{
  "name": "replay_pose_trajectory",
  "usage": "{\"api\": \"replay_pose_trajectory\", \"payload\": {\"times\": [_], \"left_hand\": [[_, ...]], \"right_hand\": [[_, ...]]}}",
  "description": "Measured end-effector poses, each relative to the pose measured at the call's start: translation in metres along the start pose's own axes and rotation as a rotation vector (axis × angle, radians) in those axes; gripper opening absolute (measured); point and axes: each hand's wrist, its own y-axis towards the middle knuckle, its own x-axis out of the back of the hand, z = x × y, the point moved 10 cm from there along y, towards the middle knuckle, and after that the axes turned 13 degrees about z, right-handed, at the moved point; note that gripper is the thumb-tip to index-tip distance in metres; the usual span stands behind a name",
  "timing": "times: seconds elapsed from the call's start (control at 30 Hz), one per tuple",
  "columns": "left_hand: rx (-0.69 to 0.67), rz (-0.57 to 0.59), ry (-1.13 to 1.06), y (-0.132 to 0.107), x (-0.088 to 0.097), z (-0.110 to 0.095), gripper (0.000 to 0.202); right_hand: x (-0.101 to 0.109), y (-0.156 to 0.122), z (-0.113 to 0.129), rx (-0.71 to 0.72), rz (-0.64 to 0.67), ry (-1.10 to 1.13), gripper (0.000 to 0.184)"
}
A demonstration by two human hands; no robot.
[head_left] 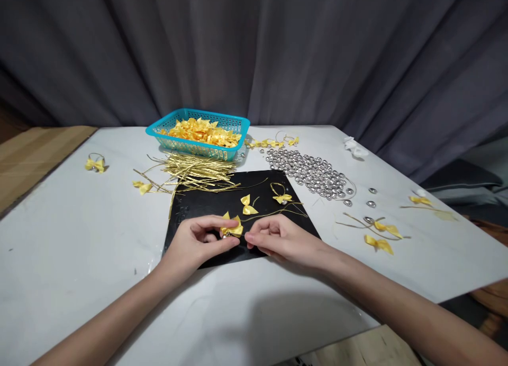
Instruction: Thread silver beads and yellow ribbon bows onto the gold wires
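Observation:
My left hand (196, 240) pinches a small yellow ribbon bow (232, 226) with a silver bead under it, over the near edge of a black mat (198, 202). My right hand (278, 238) is closed in a pinch just right of the bow, holding a thin gold cord (273, 212) that runs away across the mat. Two more yellow bows lie on the mat, one plain bow (248, 205) and one with a gold loop (281, 196).
A teal basket (234, 123) full of yellow bows stands at the back. A heap of gold cords (194, 170) lies before it, and a pile of silver beads (313, 172) to the right. Loose bows (379, 243) are scattered over the white table (71, 239); a looped bow (95, 163) lies far left.

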Motion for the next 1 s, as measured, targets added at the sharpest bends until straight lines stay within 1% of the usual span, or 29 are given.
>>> {"api": "replay_pose_trajectory", "payload": {"times": [0.27, 0.5, 0.63, 0.73, 0.83, 1.0], "left_hand": [[0.034, -0.049, 0.036, 0.0, 0.005, 0.003, 0.037], [0.012, -0.026, 0.027, -0.001, 0.001, 0.0, 0.032], [-0.01, -0.006, 0.017, -0.001, -0.001, -0.001, 0.03], [-0.022, 0.008, 0.021, 0.0, -0.002, -0.002, 0.03], [-0.002, 0.005, 0.03, 0.001, -0.001, 0.0, 0.032], [0.009, 0.002, 0.054, 0.0, -0.001, -0.001, 0.033]], "right_hand": [[0.012, -0.015, 0.014, 0.015, 0.023, -0.059, 0.036], [0.006, -0.012, 0.009, -0.038, 0.035, -0.112, 0.033], [0.0, -0.007, 0.006, -0.05, 0.04, -0.062, 0.034], [-0.003, -0.004, 0.004, -0.027, 0.062, 0.012, 0.036], [-0.003, -0.002, 0.002, 0.001, 0.081, 0.081, 0.039], [-0.004, -0.002, -0.003, -0.007, 0.095, 0.148, 0.04]]}}
